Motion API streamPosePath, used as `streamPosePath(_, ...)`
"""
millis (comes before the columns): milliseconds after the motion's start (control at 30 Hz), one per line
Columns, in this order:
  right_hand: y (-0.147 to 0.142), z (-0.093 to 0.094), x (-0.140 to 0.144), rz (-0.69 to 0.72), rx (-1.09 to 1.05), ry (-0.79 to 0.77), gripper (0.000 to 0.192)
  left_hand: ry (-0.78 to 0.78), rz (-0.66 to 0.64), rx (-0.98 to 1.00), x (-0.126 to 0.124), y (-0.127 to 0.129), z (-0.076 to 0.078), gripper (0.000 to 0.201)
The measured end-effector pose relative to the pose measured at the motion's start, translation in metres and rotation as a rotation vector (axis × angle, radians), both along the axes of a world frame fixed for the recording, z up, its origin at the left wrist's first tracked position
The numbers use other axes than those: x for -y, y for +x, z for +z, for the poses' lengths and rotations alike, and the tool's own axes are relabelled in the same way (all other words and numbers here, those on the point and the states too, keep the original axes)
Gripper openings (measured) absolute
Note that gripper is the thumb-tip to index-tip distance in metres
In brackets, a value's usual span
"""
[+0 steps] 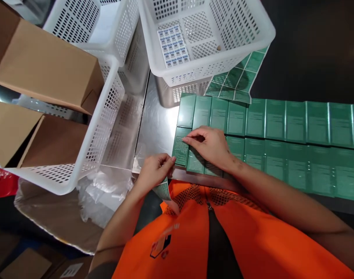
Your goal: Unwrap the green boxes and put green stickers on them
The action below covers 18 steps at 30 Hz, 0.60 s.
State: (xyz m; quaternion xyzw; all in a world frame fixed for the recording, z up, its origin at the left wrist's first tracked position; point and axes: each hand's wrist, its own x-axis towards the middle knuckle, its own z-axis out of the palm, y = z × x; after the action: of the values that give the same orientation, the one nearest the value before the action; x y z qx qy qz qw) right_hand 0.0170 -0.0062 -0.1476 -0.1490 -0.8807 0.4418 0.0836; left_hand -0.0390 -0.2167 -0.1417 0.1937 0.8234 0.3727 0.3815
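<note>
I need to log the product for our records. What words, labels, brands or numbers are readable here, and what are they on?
No text can be read.
Green boxes in rows: pale print, too blurred.
Box under the right hand: print panel, illegible.
Green label sheet at the left hand: illegible.
Blue-and-white label sheet in the white basket: too small.
Orange vest logo: blurred.
</note>
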Motion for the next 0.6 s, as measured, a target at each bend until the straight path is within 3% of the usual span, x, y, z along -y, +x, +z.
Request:
streamPosePath(300, 0.003, -0.007, 0.004, 0.001, -0.002, 0.125, 0.013, -0.047, -0.032, -0.065, -0.005, 0.0, 0.004, 0.043)
streamPosePath(600, 0.001, -0.004, 0.006, -0.007, 0.039, 0.139, 0.014, -0.064, -0.067, -0.202, -0.011, -0.003, 0.006, 0.041)
